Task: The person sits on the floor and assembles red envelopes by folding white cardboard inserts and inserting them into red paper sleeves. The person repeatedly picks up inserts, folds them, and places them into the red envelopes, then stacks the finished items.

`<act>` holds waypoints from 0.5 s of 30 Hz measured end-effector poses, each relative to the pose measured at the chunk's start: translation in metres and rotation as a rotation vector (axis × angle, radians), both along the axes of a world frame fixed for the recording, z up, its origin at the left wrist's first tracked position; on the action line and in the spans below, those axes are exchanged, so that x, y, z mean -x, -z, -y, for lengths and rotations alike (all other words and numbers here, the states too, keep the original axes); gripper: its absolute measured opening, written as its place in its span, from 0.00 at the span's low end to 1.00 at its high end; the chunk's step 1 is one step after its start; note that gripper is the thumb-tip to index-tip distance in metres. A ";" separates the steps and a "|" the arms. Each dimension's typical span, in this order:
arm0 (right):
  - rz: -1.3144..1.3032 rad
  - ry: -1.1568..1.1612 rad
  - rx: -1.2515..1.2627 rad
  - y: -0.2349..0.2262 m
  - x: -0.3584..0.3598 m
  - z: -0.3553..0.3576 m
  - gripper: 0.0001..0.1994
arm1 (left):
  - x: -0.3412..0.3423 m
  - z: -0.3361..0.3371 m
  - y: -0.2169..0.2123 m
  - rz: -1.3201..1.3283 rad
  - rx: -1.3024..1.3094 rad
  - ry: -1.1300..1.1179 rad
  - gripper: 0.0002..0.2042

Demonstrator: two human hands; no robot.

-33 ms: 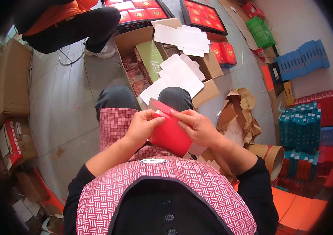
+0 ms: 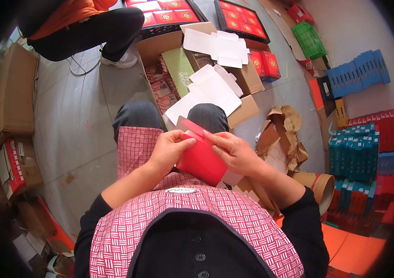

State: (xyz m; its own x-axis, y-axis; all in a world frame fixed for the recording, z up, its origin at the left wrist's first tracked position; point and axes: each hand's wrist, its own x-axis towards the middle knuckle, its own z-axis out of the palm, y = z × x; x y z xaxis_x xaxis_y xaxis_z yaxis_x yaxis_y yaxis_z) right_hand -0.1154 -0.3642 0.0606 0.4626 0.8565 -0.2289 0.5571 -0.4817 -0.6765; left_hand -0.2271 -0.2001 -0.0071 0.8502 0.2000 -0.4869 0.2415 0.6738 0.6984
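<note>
Over my lap I hold a small red cardboard box (image 2: 202,163), tilted, with a flap standing up at its far end. My left hand (image 2: 167,150) pinches the left side of that end between thumb and fingers. On the other side my right hand (image 2: 237,153) has its fingers closed on the flap and upper edge. What lies inside the box, if anything, is hidden. Just beyond my knees, flat white carton blanks (image 2: 213,92) rest across an open brown cardboard box (image 2: 248,112), which has small reddish packets (image 2: 164,90) and a green printed panel (image 2: 177,69) in it.
A seated person's leg (image 2: 90,34) is at the far left. Black trays of red boxes (image 2: 242,21) stand at the back. Crumpled brown paper (image 2: 292,134) lies on the right, near stacked teal boxes (image 2: 354,153), blue boxes (image 2: 359,67) and a green crate (image 2: 309,39).
</note>
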 end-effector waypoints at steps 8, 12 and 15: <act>-0.286 -0.068 -0.071 -0.001 -0.013 0.007 0.21 | -0.003 -0.006 -0.008 0.019 -0.025 0.036 0.04; -0.276 -0.091 -0.048 -0.002 -0.014 0.009 0.22 | -0.004 -0.006 -0.004 0.038 -0.030 0.044 0.03; -0.269 -0.112 -0.009 -0.001 -0.013 0.008 0.22 | -0.002 -0.006 0.005 0.038 -0.010 0.055 0.02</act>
State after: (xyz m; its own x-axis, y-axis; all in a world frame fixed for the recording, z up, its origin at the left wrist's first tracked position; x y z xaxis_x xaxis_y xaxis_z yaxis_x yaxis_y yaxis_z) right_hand -0.1028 -0.3722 0.0617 0.2887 0.9015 -0.3224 0.4066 -0.4203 -0.8112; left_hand -0.2247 -0.1936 -0.0124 0.8779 0.1574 -0.4521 0.2508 0.6532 0.7144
